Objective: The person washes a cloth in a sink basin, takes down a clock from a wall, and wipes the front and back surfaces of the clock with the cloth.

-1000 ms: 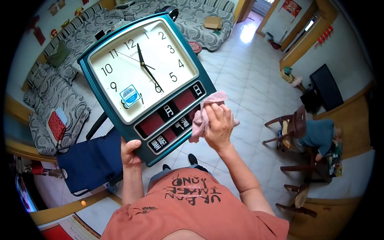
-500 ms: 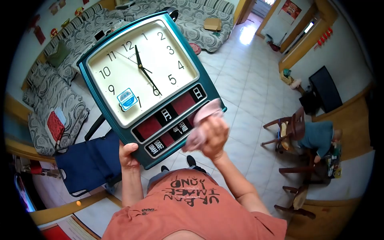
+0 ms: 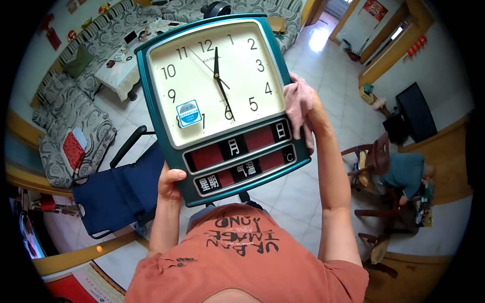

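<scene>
A large wall clock [image 3: 222,81] with a green frame and a cream dial is held up in front of me, tilted slightly. Dark panels with Chinese characters run below the dial, and a blue sticker [image 3: 189,112] is on the glass at lower left. My left hand [image 3: 171,183] grips the lower left corner, thumb on the front and fingers hidden behind. On the right side, a pink cloth [image 3: 300,103] lies against the frame's edge under my right hand [image 3: 317,115], whose fingers are mostly hidden by the cloth and the clock.
A blue folding chair [image 3: 118,194] stands at lower left. Behind it are a patterned sofa [image 3: 76,136] and a covered table [image 3: 118,76]. At right, a person in a teal top [image 3: 404,169] sits near wooden chairs [image 3: 376,156] and a dark screen [image 3: 416,112].
My right hand has moved with the cloth from the lower panels up to the clock's right edge. The clock has shifted right and turned closer to upright.
</scene>
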A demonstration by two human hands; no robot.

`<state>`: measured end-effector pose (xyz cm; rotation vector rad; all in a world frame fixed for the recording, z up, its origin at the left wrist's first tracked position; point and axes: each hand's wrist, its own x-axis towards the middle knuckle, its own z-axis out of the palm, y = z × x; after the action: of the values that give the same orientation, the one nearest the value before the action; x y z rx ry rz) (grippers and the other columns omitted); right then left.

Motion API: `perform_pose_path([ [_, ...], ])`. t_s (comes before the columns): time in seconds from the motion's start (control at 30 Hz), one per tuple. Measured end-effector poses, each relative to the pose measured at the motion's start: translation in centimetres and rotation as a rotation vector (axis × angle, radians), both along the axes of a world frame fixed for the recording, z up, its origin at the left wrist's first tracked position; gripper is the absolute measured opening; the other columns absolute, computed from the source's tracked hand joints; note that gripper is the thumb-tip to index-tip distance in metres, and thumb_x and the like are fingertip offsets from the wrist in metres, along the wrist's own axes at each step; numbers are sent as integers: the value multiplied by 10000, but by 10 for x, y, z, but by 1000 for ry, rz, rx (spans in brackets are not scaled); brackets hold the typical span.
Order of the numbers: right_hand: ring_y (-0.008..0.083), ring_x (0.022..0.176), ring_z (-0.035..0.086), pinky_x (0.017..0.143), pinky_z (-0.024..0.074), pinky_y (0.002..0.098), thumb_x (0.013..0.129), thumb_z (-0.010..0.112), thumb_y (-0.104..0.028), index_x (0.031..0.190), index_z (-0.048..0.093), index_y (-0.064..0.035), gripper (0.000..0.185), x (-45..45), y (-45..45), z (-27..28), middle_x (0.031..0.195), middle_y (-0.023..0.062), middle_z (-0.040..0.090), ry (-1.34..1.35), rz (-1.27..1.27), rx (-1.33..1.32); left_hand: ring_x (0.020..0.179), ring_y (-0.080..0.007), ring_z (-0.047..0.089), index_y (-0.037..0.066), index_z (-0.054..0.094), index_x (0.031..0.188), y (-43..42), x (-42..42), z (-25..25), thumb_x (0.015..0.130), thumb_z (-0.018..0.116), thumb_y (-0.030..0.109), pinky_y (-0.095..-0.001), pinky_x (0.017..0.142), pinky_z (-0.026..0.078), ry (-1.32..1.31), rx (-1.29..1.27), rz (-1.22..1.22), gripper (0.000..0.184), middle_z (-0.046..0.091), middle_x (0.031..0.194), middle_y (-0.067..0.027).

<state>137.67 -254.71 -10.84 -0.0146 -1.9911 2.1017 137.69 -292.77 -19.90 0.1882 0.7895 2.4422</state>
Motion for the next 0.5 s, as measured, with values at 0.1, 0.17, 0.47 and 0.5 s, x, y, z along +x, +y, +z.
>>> perform_pose_path([
  [0.1, 129, 974, 580, 900, 470, 248, 987, 511, -276, 1320, 522, -23, 418, 4, 17, -28, 1106, 56, 613, -71, -39, 115, 1068, -331, 658, -45, 468, 1348, 0, -11, -5, 610, 658, -30, -432, 929, 558, -71, 42, -63, 763, 612, 1227, -224],
  [0.17, 122, 946, 588, 879, 479, 240, 975, 545, -274, 1381, 467, -42, 474, 15, 31, -65, 1127, 52, 611, -33, 74, 150, 1033, -369, 670, -89, 483, 1306, 4, -22, -8, 626, 638, -23, -488, 908, 564, -92, 54, -106, 701, 620, 1201, -255],
  [0.47, 194, 1055, 634, 888, 535, 315, 977, 566, -297, 1443, 415, -53, 548, 104, 31, -130, 1314, 88, 583, -364, -336, 41, 1077, -366, 651, -57, 395, 1356, 38, -67, -47, 641, 595, -127, -505, 947, 550, -365, 75, -401, 745, 582, 1222, -268],
  [0.5, 197, 1048, 636, 889, 535, 320, 982, 558, -300, 1442, 414, -44, 546, 109, 22, -129, 1317, 90, 579, -273, -334, 178, 1077, -366, 651, -57, 395, 1356, 43, -71, -48, 641, 595, -127, -505, 947, 550, -372, 72, -423, 745, 582, 1222, -268],
])
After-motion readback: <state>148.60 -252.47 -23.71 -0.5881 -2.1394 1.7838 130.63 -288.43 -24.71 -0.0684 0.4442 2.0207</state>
